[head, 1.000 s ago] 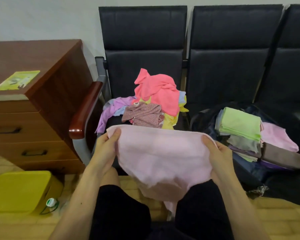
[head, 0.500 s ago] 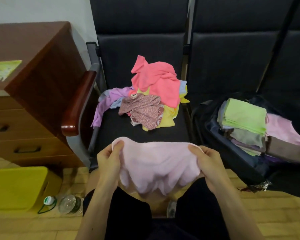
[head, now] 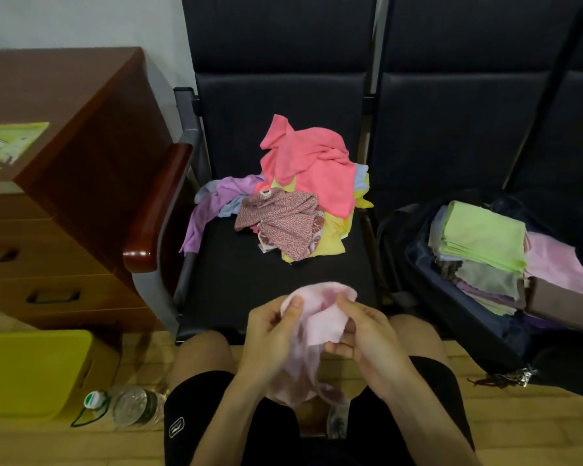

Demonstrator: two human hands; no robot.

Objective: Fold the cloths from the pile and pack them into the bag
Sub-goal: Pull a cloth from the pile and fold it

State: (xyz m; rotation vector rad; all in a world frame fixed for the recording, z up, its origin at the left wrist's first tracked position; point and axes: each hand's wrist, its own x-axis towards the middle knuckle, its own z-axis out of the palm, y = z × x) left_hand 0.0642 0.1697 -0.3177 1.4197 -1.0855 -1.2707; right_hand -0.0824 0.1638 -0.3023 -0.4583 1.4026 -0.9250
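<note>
Folding step's underway: a pale pink fleecy cloth (head: 320, 317) is being pinched between the left hand (head: 272, 334) and right hand (head: 367, 334), brought close together. Next, probably, it's being squared up and packed into the dark open bag (head: 428, 264).

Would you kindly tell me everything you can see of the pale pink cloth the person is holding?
The pale pink cloth looks soft and fuzzy, like thin fleece or terry. It is bunched and doubled over, not yet a neat fold: the top forms a rounded hump, one flap with a straight edge lies across the front, and the rest hangs crumpled between the knees. The left hand grips its left side with the thumb on top; the right hand pinches its right side. It is held just in front of the black chair seat.
</note>
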